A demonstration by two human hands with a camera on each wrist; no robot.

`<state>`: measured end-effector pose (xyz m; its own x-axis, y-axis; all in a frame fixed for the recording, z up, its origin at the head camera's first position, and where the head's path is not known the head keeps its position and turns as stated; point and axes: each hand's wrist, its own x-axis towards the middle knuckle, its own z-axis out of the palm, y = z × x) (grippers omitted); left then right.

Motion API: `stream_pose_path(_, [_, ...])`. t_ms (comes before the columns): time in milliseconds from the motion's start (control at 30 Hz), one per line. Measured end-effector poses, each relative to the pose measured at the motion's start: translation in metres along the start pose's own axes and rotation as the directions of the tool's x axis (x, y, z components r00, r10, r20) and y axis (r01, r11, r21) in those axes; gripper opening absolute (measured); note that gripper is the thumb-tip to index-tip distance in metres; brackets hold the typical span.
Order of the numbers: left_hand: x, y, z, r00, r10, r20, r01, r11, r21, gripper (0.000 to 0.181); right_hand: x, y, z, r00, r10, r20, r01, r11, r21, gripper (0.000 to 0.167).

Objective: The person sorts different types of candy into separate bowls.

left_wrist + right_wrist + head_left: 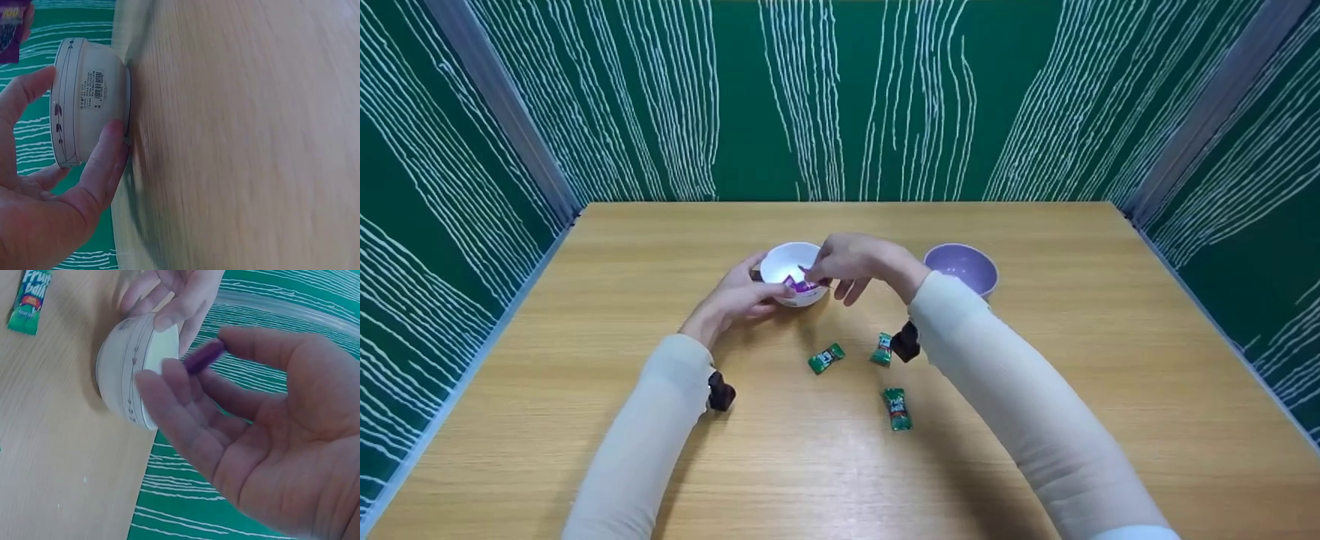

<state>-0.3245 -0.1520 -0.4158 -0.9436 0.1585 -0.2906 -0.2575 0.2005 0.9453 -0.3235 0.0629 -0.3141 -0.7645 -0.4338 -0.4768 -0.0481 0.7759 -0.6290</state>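
My left hand holds a white bowl by its side, thumb at the rim. In the left wrist view, the bowl's outer wall bears a leaf pattern and a barcode sticker. At the right of the bowl's mouth, my right hand pinches a purple-wrapped candy between thumb and fingers. The head view shows purple wrapping over the bowl's near inside; whether it is all one piece I cannot tell.
A purple bowl stands to the right, partly behind the right forearm. Three green-wrapped candies lie nearer me: one left, one beside the right wrist camera, one closest. Green walls with white lines enclose the wooden table.
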Motion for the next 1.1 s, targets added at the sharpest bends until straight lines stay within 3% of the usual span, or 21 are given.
stream_pose_path(200, [0.001, 0.0, 0.0, 1.0, 0.013, 0.014, -0.013, 1.0, -0.007, 0.093, 0.015, 0.0, 0.005, 0.997, -0.001, -0.08, 0.013, 0.988, 0.153, 0.048])
stream_pose_path(433, [0.001, 0.001, -0.001, 1.0, 0.01, 0.028, -0.01, 1.0, -0.01, 0.096, 0.028, -0.002, 0.009, 0.99, 0.022, -0.143, 0.023, 0.951, 0.309, 0.051])
stream_pose_path(667, [0.001, 0.0, -0.001, 1.0, 0.005, 0.013, -0.005, 1.0, 0.017, 0.094, 0.036, -0.004, 0.017, 0.976, 0.01, -0.216, 0.063, 0.942, 0.331, 0.049])
stream_pose_path(933, [-0.001, -0.002, -0.002, 1.0, 0.012, 0.013, -0.012, 1.0, 0.0, 0.095, 0.046, 0.0, 0.024, 0.979, 0.009, -0.203, 0.064, 0.936, 0.347, 0.047])
stream_pose_path(1100, [0.001, -0.002, -0.001, 1.0, 0.019, 0.008, -0.019, 1.0, 0.0, 0.095, 0.049, 0.001, 0.027, 0.973, 0.014, -0.232, 0.063, 0.944, 0.323, 0.048])
